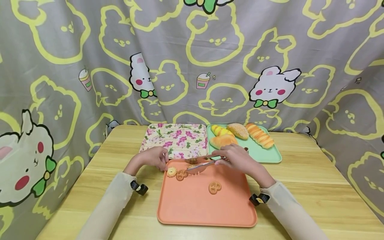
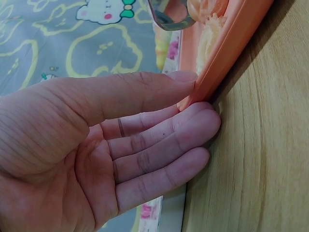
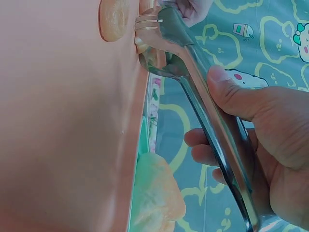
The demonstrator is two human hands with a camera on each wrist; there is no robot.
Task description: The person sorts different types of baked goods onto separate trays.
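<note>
Nearest me the orange tray [image 1: 207, 203] sits on the desk [image 1: 315, 186]; my left hand [image 1: 154, 158], fingers straight, steadies its far-left corner while my right hand [image 1: 237, 156] grips tongs [image 1: 199, 163] above a cookie [image 1: 172, 172] there—next, I judge, a gentle squeeze.

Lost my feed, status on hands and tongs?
Left hand steadies orange tray edge. Right hand grips tongs over cookies. Nothing blocking.

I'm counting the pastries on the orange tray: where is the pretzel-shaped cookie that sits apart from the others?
In the head view, the lone pretzel cookie lies near the middle of the orange tray, below the tongs in the right hand.
</note>
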